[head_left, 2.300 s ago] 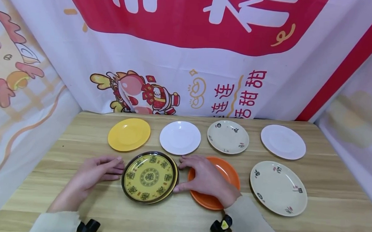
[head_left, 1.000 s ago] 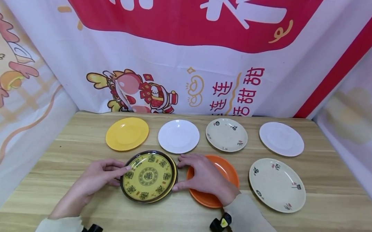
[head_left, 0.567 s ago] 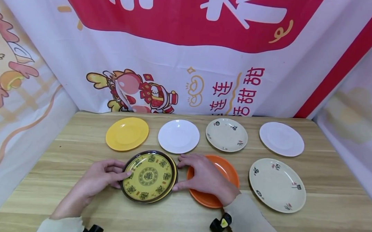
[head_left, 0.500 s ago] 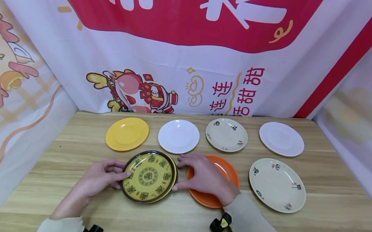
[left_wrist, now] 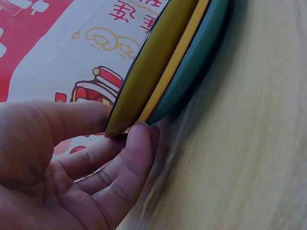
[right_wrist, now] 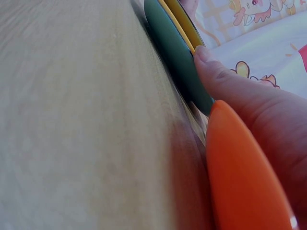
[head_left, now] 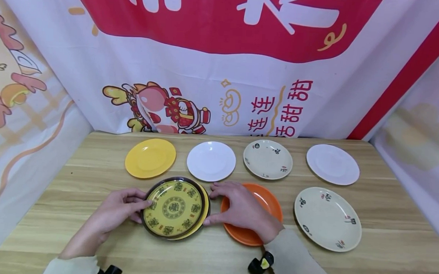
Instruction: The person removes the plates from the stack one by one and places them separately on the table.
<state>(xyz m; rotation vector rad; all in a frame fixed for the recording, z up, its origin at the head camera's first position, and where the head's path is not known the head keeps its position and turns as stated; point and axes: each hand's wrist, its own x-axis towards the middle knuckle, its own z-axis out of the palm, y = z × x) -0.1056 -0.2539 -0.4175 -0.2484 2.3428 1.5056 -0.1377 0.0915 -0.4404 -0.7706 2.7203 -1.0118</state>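
A yellow plate with dark patterns and a black rim (head_left: 174, 207) tops a stack. Beneath it lie a plain yellow plate (head_left: 201, 223) and a green-sided plate (left_wrist: 199, 67). My left hand (head_left: 115, 210) pinches the patterned plate at its left edge, thumb on the rim and fingers below; in the left wrist view a fingertip also touches the yellow plate's edge. My right hand (head_left: 243, 209) reaches over an orange plate (head_left: 270, 200). Its thumb touches the stack's right side, and its other fingertips lie near the far right edge.
Along the back of the wooden table (head_left: 206, 263) stand a yellow plate (head_left: 150, 158), a white plate (head_left: 211, 161), a small printed beige plate (head_left: 268, 159) and another white plate (head_left: 332, 164). A larger printed beige plate (head_left: 328, 219) lies at right. Printed cloth (head_left: 193, 62) hangs behind.
My left thumb has come onto the patterned plate's rim. That plate has shifted slightly left, baring more of the yellow plate at right. My right hand has stayed in place.
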